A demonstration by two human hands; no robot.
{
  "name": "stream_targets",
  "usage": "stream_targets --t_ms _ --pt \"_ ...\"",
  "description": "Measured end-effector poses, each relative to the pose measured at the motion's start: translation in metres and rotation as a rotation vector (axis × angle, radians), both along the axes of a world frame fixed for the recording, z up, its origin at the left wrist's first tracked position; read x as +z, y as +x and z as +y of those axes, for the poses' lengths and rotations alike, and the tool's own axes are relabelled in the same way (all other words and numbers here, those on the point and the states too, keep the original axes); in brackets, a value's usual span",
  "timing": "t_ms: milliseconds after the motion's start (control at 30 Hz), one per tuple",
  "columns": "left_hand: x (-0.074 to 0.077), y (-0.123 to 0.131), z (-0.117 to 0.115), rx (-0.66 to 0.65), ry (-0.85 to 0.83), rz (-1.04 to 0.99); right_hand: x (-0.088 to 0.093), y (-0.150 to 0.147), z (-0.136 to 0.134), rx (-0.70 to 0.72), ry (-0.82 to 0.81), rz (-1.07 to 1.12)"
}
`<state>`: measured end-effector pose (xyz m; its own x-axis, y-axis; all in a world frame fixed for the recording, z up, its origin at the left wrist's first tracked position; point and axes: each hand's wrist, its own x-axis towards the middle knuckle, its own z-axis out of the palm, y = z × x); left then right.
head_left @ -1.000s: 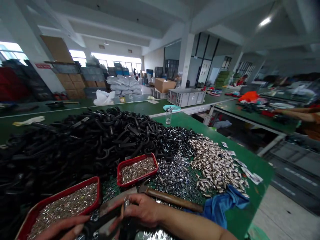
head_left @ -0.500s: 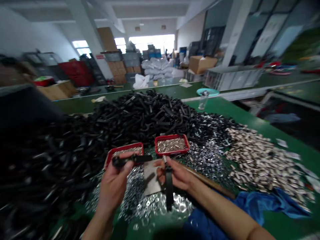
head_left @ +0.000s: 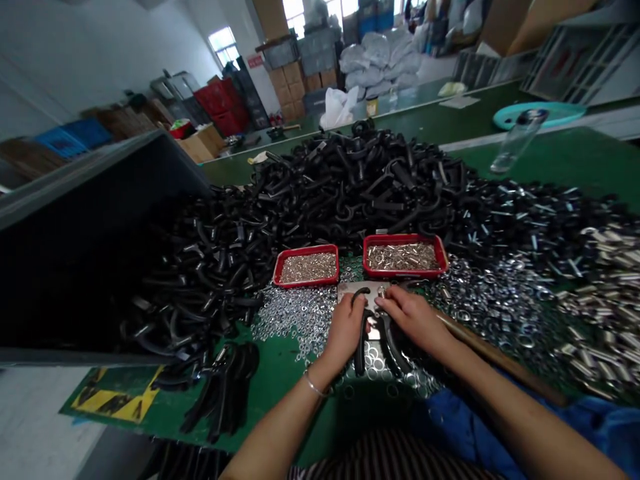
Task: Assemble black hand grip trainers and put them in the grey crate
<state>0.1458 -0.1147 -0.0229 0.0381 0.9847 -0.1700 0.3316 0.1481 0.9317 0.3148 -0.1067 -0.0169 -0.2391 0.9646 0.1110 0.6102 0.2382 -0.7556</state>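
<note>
My left hand (head_left: 345, 328) is closed around a black curved part (head_left: 361, 343), a slim handle with a hooked upper end. Close beside it, my right hand (head_left: 414, 317) grips a second black handle part (head_left: 393, 343), which points down toward me. A small shiny metal piece (head_left: 382, 292) shows at that part's top, by the right fingertips. Both hands are over a pale metal plate (head_left: 347, 289), partly hidden by them. Bright metal rings (head_left: 375, 360) lie just below the hands. Small nuts or washers (head_left: 295, 313) spread to the left.
Two red trays, left (head_left: 306, 267) and right (head_left: 405, 257), hold small metal pieces. Behind them rises a heap of black parts (head_left: 350, 173). A dark bin (head_left: 100, 233) lies at left. A wooden stick (head_left: 500, 360), blue cloth (head_left: 460, 427) and metal cylinders (head_left: 610, 313) are at right.
The view has swung left and down, so the dark bin shows more. My hands have come closer together; the left one's black part has turned from level to hanging downward.
</note>
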Motion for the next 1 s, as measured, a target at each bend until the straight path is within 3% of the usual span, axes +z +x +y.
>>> stream_targets --t_ms 233,467,600,767,900,1000 --pt "0.001 0.000 0.003 -0.051 -0.006 0.198 0.000 -0.003 -0.004 -0.019 0.045 -0.037" --pt "0.016 0.002 -0.004 -0.102 0.099 0.586 -0.004 -0.009 -0.005 -0.003 0.065 -0.005" --pt "0.018 0.005 -0.010 -0.094 0.125 0.618 -0.009 -0.012 -0.007 -0.012 0.060 0.104" --pt "0.016 0.007 -0.011 -0.041 0.165 0.508 -0.007 -0.011 -0.009 -0.043 0.021 0.173" --pt "0.011 0.002 -0.009 -0.110 0.234 0.579 -0.002 -0.007 -0.008 0.023 -0.032 0.213" --pt "0.011 -0.006 -0.010 -0.221 0.290 0.646 0.001 -0.004 -0.009 0.154 -0.198 0.323"
